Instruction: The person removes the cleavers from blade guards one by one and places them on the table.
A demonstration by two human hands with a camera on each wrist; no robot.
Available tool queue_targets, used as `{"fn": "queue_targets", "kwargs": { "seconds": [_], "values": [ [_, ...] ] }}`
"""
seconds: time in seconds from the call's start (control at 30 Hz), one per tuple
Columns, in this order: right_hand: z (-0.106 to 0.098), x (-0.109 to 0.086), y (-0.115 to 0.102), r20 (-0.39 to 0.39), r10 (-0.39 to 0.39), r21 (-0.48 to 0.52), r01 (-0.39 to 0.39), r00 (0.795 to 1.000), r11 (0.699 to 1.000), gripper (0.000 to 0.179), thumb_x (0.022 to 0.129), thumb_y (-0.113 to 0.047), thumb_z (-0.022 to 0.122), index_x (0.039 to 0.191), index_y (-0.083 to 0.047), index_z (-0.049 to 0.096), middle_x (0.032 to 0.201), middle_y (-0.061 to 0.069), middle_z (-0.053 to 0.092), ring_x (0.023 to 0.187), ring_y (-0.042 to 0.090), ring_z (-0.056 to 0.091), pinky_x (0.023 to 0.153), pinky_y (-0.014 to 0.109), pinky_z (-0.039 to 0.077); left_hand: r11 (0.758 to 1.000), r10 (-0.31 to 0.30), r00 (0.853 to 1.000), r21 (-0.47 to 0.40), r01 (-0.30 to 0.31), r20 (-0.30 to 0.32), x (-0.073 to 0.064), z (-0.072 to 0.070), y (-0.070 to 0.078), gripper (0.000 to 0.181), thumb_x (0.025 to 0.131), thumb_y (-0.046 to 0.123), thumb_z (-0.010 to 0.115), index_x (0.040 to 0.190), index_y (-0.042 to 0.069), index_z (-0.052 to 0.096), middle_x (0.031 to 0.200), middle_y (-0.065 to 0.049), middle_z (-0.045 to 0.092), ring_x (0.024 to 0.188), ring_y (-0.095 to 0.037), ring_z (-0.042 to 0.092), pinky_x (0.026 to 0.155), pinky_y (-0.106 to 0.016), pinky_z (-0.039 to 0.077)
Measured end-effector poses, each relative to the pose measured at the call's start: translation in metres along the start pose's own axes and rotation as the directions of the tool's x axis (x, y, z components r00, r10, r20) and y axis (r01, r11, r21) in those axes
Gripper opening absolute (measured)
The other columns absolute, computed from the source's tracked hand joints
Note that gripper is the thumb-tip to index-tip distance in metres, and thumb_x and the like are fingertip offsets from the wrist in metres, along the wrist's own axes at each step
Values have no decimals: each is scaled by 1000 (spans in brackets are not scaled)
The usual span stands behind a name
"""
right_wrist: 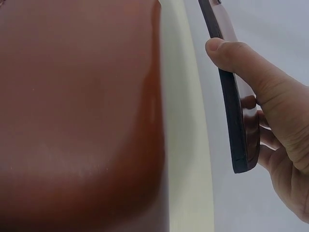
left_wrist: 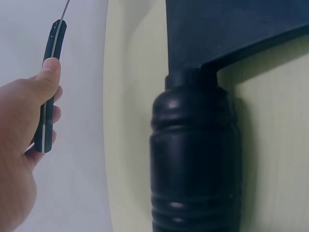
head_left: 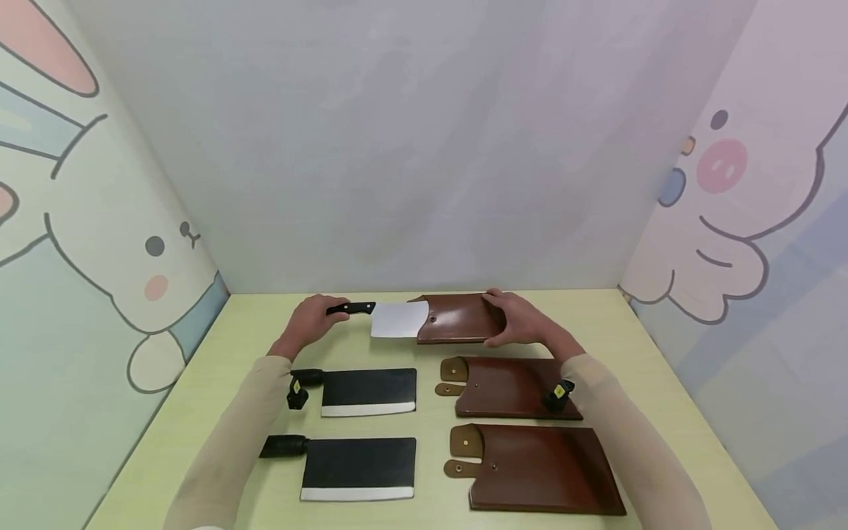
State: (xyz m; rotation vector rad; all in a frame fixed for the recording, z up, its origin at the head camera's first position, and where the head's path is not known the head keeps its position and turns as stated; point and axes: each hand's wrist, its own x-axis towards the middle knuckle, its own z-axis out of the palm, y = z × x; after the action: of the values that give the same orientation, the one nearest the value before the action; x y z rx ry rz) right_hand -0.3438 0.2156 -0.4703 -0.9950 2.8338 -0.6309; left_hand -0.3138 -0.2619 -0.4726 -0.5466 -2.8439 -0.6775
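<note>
In the head view my left hand (head_left: 312,322) grips the black riveted handle (head_left: 358,308) of a small cleaver. Its bright blade (head_left: 396,320) meets the mouth of a brown leather sheath (head_left: 461,318); how much of the blade lies inside is hidden. My right hand (head_left: 521,319) holds that sheath by its right end, thumb on the near edge. Both are raised off the table. The left wrist view shows the thumb and fingers of the left hand (left_wrist: 29,121) wrapped about the handle. In the right wrist view the right hand (right_wrist: 275,101) pinches the sheath edge-on.
Two larger dark cleavers (head_left: 368,390) (head_left: 360,462) lie nearer on the pale table (head_left: 433,508), handles leftward. Right of them lie two flat brown sheaths (head_left: 513,386) (head_left: 546,467) with snap straps at their left ends. A grey wall (head_left: 424,184) rises behind the table.
</note>
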Motion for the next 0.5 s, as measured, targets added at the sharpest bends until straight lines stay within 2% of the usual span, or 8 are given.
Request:
{"fn": "queue_targets", "kwargs": {
  "seconds": [0.37, 0.5],
  "values": [
    [-2, -9, 8, 4, 20, -10, -20, 1000, 1000, 110, 76, -45, 90, 159, -2, 32, 163, 24, 29, 146, 45, 33, 110, 60, 37, 999, 16, 999, 34, -15, -31, -6, -2, -5, 39, 95, 24, 74, 129, 5, 71, 112, -16, 74, 79, -23, 63, 70, -41, 44],
    [-3, -12, 7, 11, 30, -10, -30, 1000, 1000, 110, 76, -44, 90, 159, -2, 31, 163, 25, 28, 147, 46, 32, 110, 60, 37, 999, 10, 999, 40, -9, -32, -7, -3, -11, 39, 95, 23, 74, 129, 5, 71, 113, -16, 74, 82, -24, 64, 71, -43, 45]
  ]
}}
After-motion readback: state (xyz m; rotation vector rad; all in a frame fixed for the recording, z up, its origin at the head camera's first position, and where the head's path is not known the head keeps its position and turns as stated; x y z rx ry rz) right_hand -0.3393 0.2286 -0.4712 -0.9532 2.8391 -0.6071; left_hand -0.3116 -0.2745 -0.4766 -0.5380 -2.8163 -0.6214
